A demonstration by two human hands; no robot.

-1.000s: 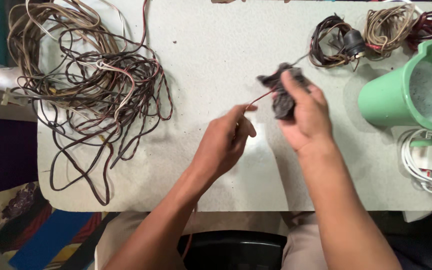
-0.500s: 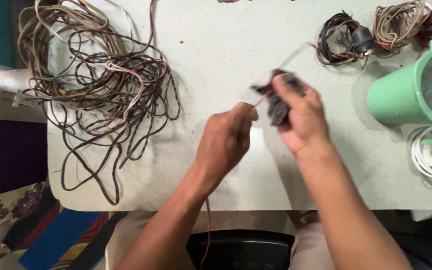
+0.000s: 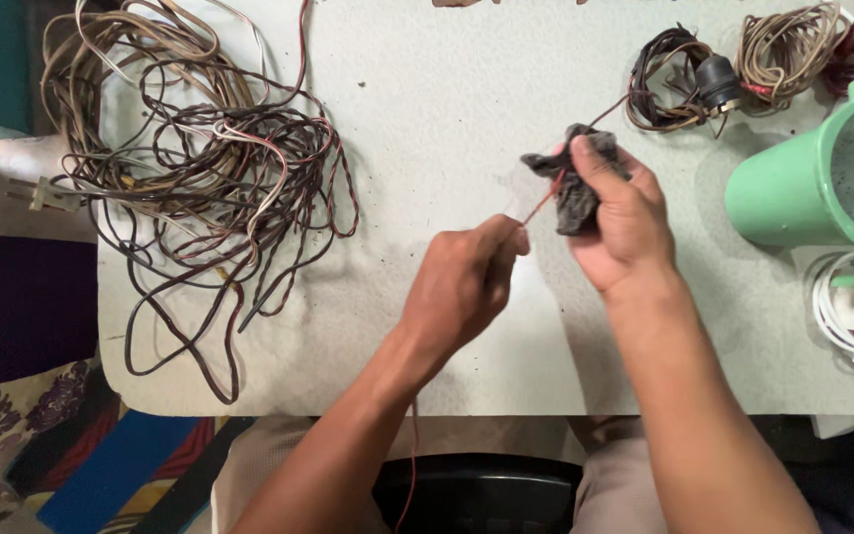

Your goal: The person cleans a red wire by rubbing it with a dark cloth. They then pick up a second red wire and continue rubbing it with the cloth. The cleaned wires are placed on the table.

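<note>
L hand (image 3: 462,282) pinches red wire (image 3: 544,203); R hand (image 3: 615,218) clenched on dark rag (image 3: 573,188) round wire. Coils (image 3: 689,69) beyond R grip look finished; big tangle (image 3: 200,168) left of L grip untouched on worktop (image 3: 427,109).

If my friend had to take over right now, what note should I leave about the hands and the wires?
Left hand: pinching a thin red wire, pulled taut toward the other hand.
Right hand: gripping a dark rag wrapped around that same wire.
The wire runs on from the rag toward the coiled bundles at the top right of the white table; its other end hangs down past the table edge by the lap.
Done, it seems: a few bundles are already coiled.
Left, likely: the big tangled pile of wires on the left lies loose.
A green jug stands at the right.
</note>
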